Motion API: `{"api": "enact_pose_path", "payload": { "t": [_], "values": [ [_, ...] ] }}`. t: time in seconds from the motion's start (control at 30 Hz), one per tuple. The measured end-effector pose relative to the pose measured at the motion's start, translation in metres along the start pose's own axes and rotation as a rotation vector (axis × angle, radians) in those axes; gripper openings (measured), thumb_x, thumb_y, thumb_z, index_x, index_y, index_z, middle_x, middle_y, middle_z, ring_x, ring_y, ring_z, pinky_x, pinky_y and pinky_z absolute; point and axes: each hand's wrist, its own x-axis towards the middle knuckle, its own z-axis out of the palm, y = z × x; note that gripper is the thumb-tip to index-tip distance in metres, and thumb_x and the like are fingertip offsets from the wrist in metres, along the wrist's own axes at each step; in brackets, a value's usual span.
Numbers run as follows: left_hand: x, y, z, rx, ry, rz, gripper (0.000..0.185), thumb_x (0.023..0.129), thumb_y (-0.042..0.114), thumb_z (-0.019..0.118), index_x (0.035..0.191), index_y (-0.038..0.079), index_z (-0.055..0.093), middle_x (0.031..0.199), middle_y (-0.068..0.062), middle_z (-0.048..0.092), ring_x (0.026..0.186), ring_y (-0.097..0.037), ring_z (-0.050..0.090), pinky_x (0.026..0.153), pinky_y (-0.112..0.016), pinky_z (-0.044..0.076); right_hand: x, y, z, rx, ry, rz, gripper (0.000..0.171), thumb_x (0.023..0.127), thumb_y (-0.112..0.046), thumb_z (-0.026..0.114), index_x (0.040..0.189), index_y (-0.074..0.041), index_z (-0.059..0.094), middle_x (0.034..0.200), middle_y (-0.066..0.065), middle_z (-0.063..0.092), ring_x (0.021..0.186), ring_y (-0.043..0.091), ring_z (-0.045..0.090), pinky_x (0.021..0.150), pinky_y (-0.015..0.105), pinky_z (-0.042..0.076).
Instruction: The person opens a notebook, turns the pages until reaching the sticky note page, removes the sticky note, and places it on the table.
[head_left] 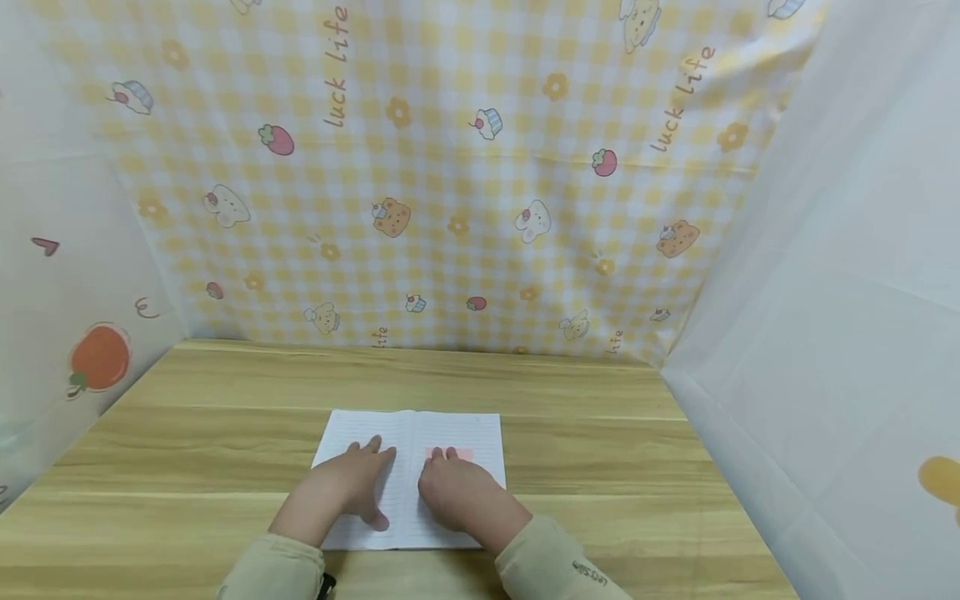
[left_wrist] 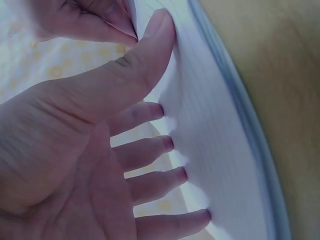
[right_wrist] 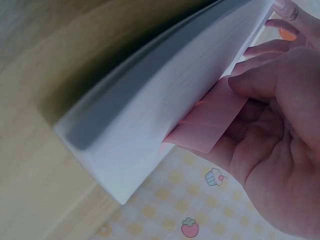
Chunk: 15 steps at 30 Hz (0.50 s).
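Observation:
An open lined notebook [head_left: 450,429] lies on the wooden table [head_left: 600,450], near the front middle. My left hand [head_left: 352,483] rests flat on its left page, fingers straight. The left wrist view shows that hand [left_wrist: 90,150] with its fingertips and thumb touching the white page [left_wrist: 220,135]. My right hand [head_left: 457,492] lies on the right page over a pink sticky note [head_left: 461,454]. In the right wrist view the pink note [right_wrist: 210,120] sits between the page of the notebook [right_wrist: 165,95] and the fingers of the right hand [right_wrist: 280,125], which press on it.
A yellow checked cloth [head_left: 465,183] with cartoon prints hangs behind the table. White sheets close in the left side [head_left: 67,275] and the right side [head_left: 840,317]. Bare wood surrounds the notebook on all sides.

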Motion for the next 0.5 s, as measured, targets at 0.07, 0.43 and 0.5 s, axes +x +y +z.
{"api": "enact_pose_path", "payload": {
  "t": [0.07,0.43,0.5],
  "values": [
    [-0.002,0.001,0.000,-0.012,0.007,0.004,0.105,0.061,0.026,0.101,0.151,-0.002,0.054,0.165,-0.036,0.038,0.149,-0.066,0.034,0.113,-0.082,0.036,0.000,0.000,0.000,0.030,-0.005,0.015,0.043,0.110,-0.019,0.051,0.149,-0.004,0.060,0.153,0.011,0.063,0.140,0.024,0.064,0.113,0.032,0.056],
    [-0.004,0.006,-0.001,-0.017,0.023,0.006,0.104,0.059,0.021,0.101,0.149,-0.004,0.055,0.161,-0.040,0.040,0.145,-0.068,0.038,0.114,-0.079,0.038,0.002,0.016,-0.002,0.198,-0.008,0.029,0.039,0.107,-0.017,0.056,0.144,-0.007,0.064,0.138,0.008,0.072,0.127,0.022,0.070,0.108,0.034,0.058],
    [-0.002,0.005,-0.001,-0.014,0.023,0.002,0.105,0.058,0.021,0.101,0.149,-0.004,0.055,0.161,-0.040,0.040,0.145,-0.068,0.038,0.113,-0.079,0.039,0.002,0.020,-0.002,0.257,0.011,0.026,0.037,0.105,-0.014,0.057,0.140,-0.007,0.065,0.128,0.010,0.075,0.118,0.023,0.073,0.102,0.036,0.061]
  ]
}}
